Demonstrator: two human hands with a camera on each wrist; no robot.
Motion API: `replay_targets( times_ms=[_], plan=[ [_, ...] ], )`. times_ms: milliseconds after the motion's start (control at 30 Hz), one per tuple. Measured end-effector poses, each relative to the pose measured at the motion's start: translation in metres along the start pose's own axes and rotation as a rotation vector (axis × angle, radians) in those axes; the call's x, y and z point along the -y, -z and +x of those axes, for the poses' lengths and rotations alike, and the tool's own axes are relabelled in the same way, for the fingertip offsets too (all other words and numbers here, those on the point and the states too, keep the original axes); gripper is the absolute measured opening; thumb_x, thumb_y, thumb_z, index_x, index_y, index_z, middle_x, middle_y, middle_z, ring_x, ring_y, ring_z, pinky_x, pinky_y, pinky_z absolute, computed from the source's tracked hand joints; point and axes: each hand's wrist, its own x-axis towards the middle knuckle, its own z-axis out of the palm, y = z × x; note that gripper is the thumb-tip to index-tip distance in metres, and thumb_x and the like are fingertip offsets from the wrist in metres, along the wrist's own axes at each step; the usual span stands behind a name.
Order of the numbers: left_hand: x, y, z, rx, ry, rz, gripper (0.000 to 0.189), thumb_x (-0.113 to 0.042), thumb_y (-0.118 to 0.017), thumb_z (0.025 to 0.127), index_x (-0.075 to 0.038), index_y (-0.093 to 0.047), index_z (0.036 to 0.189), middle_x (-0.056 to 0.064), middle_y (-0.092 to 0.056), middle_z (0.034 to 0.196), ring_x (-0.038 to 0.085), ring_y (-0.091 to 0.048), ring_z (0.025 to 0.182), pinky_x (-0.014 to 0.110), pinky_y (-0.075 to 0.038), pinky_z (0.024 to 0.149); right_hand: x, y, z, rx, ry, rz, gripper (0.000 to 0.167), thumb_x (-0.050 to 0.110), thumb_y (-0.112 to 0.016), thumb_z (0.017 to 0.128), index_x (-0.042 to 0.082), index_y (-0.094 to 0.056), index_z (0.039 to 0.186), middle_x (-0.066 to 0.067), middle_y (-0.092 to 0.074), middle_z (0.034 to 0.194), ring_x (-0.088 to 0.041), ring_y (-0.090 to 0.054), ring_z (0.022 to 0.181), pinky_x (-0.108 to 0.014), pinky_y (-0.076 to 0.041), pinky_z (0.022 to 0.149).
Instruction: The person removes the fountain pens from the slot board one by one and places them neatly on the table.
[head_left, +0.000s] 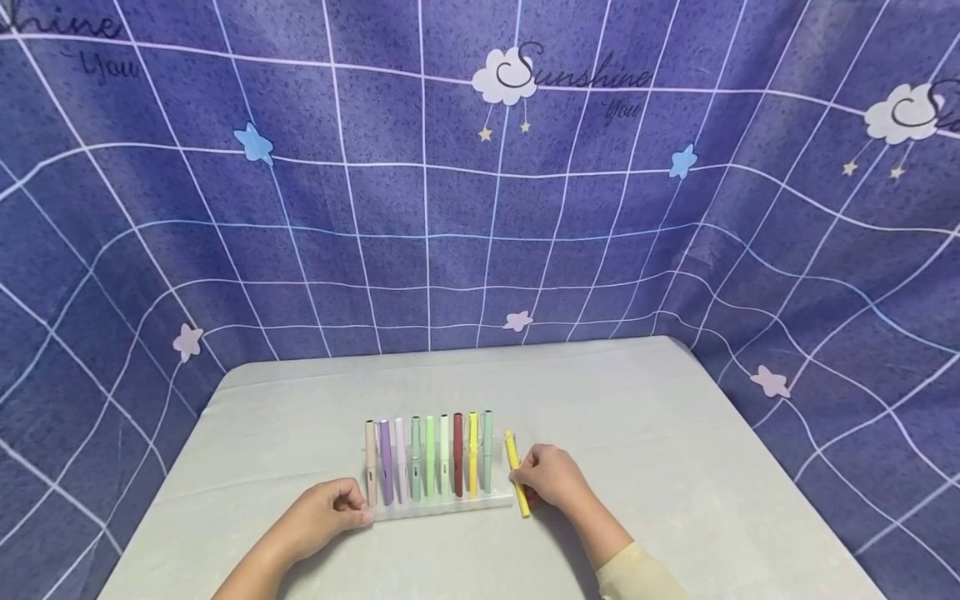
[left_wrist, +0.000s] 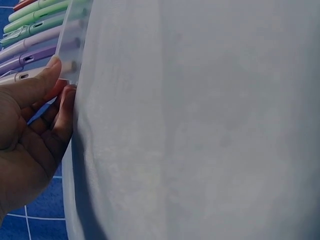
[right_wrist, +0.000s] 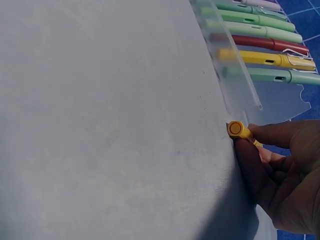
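A clear plastic pen rack [head_left: 480, 503] holds a row of several pens, leaning upright side by side, among them a beige pen [head_left: 371, 462], a purple pen [head_left: 386, 467], a dark red pen [head_left: 458, 458] and a yellow pen with a clip [head_left: 473, 454]. My left hand [head_left: 322, 515] pinches the rack's left front corner, thumb above and fingers at the end in the left wrist view. Just beyond the rack's right end, my right hand [head_left: 555, 477] pinches another yellow pen [head_left: 513, 452] around its middle. Its round end [right_wrist: 235, 128] faces the right wrist camera.
Under everything is a table with a pale cloth [head_left: 300, 400]. Blue-purple grid-patterned fabric [head_left: 390, 200] hangs behind the table and along both sides. The outermost pen in the rack on the right is a grey-green pen [head_left: 488, 450], close to my right hand.
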Motion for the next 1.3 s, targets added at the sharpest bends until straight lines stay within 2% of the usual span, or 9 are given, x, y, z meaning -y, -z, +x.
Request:
replay_targets(
  times_ms=[267, 433, 533, 633, 733, 800, 900, 1033, 1300],
  plan=[
    [-0.001, 0.0, -0.001, 0.007, 0.0, -0.01, 0.027, -0.031, -0.079, 0.079, -0.014, -0.058, 0.08, -0.002, -0.054, 0.072, 0.013, -0.047, 0.068, 0.026, -0.036, 0.065, -0.002, -0.001, 0.001, 0.001, 0.0, 0.024, 0.024, 0.022, -0.076, 0.084, 0.007, -0.057, 0.079, -0.003, -0.062, 0.066, -0.015, -0.062, 0.053, -0.029, -0.051, 0.049],
    [-0.001, 0.0, 0.0, 0.018, 0.013, -0.002, 0.026, -0.031, -0.079, 0.08, -0.015, -0.058, 0.081, -0.003, -0.055, 0.073, 0.013, -0.048, 0.069, 0.027, -0.037, 0.065, 0.001, 0.008, 0.0, 0.004, -0.022, -0.004, 0.029, 0.034, -0.075, 0.085, 0.009, -0.059, 0.084, -0.003, -0.064, 0.069, -0.016, -0.062, 0.055, -0.03, -0.05, 0.052],
    [-0.002, 0.0, 0.001, 0.019, 0.008, -0.005, 0.026, -0.031, -0.078, 0.08, -0.015, -0.058, 0.08, -0.003, -0.055, 0.073, 0.013, -0.048, 0.069, 0.027, -0.036, 0.064, 0.006, 0.015, 0.0, -0.035, 0.031, -0.01, 0.03, 0.039, -0.073, 0.086, 0.011, -0.06, 0.086, -0.002, -0.063, 0.067, -0.017, -0.062, 0.053, -0.03, -0.047, 0.052],
    [-0.002, 0.001, 0.001, 0.017, 0.005, -0.001, 0.026, -0.031, -0.078, 0.08, -0.015, -0.058, 0.08, -0.003, -0.054, 0.073, 0.013, -0.048, 0.069, 0.027, -0.036, 0.064, 0.015, 0.02, -0.001, -0.048, 0.148, 0.046, 0.024, 0.034, -0.071, 0.089, 0.012, -0.062, 0.089, -0.001, -0.062, 0.065, -0.017, -0.06, 0.054, -0.03, -0.046, 0.052],
    [-0.001, 0.001, 0.001, 0.015, 0.007, 0.001, 0.027, -0.032, -0.079, 0.079, -0.015, -0.058, 0.08, -0.003, -0.055, 0.073, 0.013, -0.048, 0.069, 0.027, -0.036, 0.064, 0.023, 0.021, -0.003, 0.002, 0.239, 0.115, 0.018, 0.029, -0.069, 0.091, 0.011, -0.065, 0.093, 0.001, -0.064, 0.072, -0.016, -0.063, 0.061, -0.028, -0.05, 0.056],
    [-0.002, 0.001, 0.0, 0.017, 0.005, -0.001, 0.027, -0.032, -0.079, 0.079, -0.015, -0.058, 0.08, -0.003, -0.055, 0.074, 0.013, -0.048, 0.069, 0.027, -0.036, 0.064, 0.025, 0.018, -0.004, 0.053, 0.262, 0.149, 0.019, 0.026, -0.068, 0.092, 0.009, -0.067, 0.099, 0.0, -0.067, 0.08, -0.017, -0.065, 0.069, -0.027, -0.052, 0.06],
    [-0.002, 0.001, 0.0, 0.021, 0.004, -0.007, 0.027, -0.032, -0.079, 0.079, -0.015, -0.058, 0.08, -0.003, -0.056, 0.074, 0.013, -0.049, 0.069, 0.027, -0.037, 0.064, 0.024, 0.01, -0.003, 0.107, 0.263, 0.182, 0.027, 0.027, -0.068, 0.092, 0.005, -0.067, 0.108, -0.003, -0.07, 0.092, -0.019, -0.068, 0.078, -0.027, -0.055, 0.067],
    [-0.002, 0.0, 0.001, 0.021, 0.007, -0.008, 0.026, -0.032, -0.079, 0.079, -0.015, -0.059, 0.08, -0.003, -0.056, 0.075, 0.013, -0.049, 0.069, 0.027, -0.037, 0.064, 0.022, 0.001, -0.001, 0.146, 0.25, 0.262, 0.036, 0.028, -0.07, 0.091, 0.0, -0.065, 0.114, -0.008, -0.071, 0.099, -0.023, -0.07, 0.084, -0.032, -0.056, 0.073],
    [-0.003, 0.0, -0.001, 0.02, 0.019, -0.012, 0.027, -0.031, -0.079, 0.079, -0.014, -0.058, 0.081, -0.003, -0.055, 0.074, 0.013, -0.048, 0.068, 0.027, -0.037, 0.063, 0.023, -0.005, 0.0, 0.205, 0.234, 0.381, 0.034, 0.024, -0.068, 0.092, -0.002, -0.064, 0.115, -0.013, -0.071, 0.104, -0.026, -0.071, 0.09, -0.035, -0.057, 0.078]
  ],
)
